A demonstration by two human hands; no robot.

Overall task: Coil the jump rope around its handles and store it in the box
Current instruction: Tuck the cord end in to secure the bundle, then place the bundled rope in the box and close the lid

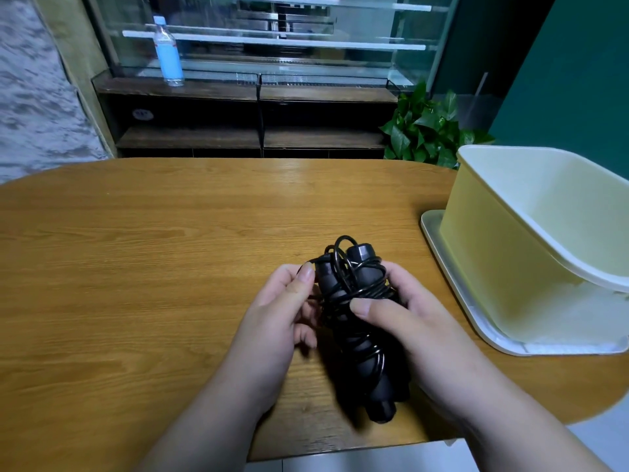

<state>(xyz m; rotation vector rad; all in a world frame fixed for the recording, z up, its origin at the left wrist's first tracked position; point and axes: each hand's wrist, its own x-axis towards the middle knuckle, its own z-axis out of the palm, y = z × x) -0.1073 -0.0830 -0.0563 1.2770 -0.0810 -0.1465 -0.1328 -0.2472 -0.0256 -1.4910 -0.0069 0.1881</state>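
Black foam and thin glossy cord: the jump rope (354, 311) sits bundled in our hands just above the table, a little right of centre. Both handles (366, 335) lie side by side, pointing roughly from 12 to 6 o'clock, with a ribbed cap at the far end. Cord loops cross the handles unevenly, denser near the upper half; one loose loop (340, 253) stands up at 12 o'clock of the bundle.

Our right hand (418, 321) is closed around the bundle from 3 o'clock, thumb laid across the wraps, fingers under and out of sight. Our left hand (282, 315) sits at 9 o'clock, half curled, thumb and forefinger pinched near the cord at the upper left of the bundle. What exactly it pinches we cannot tell; the strand is dark against dark.

Table (153, 250): wood-grain surface, warm brown, rounded corners, slight sheen. At 3 o'clock of the bundle, well apart, the box (483, 212): pale yellow plastic, smooth, rounded rim, open-topped. It rests on a flat off-white tray or lid (439, 247) with rounded corners. The box's right side is cut off by the frame edge.

Beyond the table at 12 o'clock: dark wooden shelving (238, 131) under a glass case. A clear bottle (167, 52) with a blue label stands on it at 11 o'clock. A leafy green plant (422, 131) shows at 1 o'clock, partly hidden behind the box.

The near ends of the handles blur into shadow.
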